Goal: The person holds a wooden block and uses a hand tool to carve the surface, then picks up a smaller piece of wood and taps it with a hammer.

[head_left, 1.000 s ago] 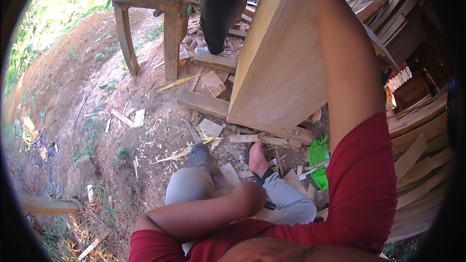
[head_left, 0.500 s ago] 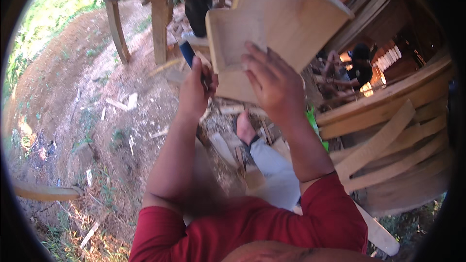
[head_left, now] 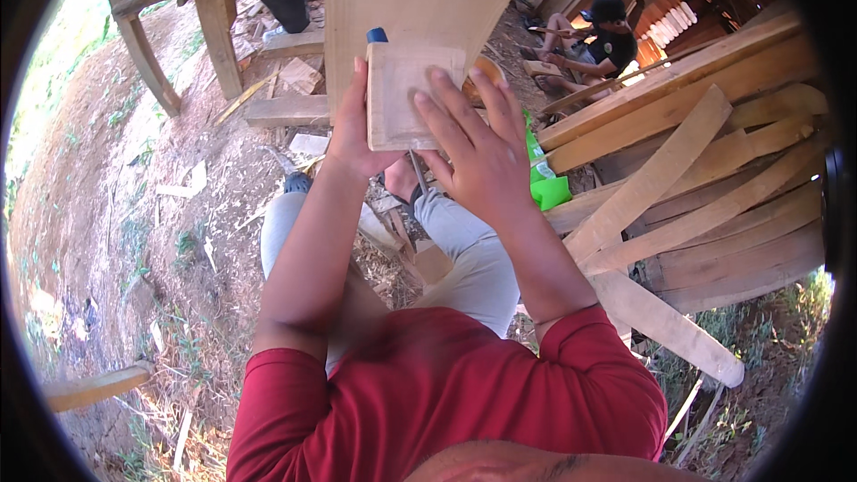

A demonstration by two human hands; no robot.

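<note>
You are holding a small square wooden block (head_left: 403, 94) up in front of you with both hands, flat against the lower part of a big wooden board (head_left: 420, 0) that is standing just behind it. Your left hand (head_left: 355, 129) is gripping the block along its left edge, fingers curled around it and thumb running up the side. Your right hand (head_left: 478, 147) is lying over the block's right half, fingers spread and pressing on its face, not closed around it. A tool with a blue handle (head_left: 377, 35) is sticking up just above the block's top left corner, and a thin metal shaft (head_left: 416, 171) is showing below the block between your hands; you cannot tell which hand is holding it.

You are sitting on bare dirt littered with wood scraps (head_left: 295, 76). A stack of curved planks (head_left: 705, 187) is lying to your right, with a green plastic container (head_left: 546, 186) beside your right wrist. A wooden bench (head_left: 192, 9) is standing ahead on your left, and another person (head_left: 594, 40) is sitting farther back on the right.
</note>
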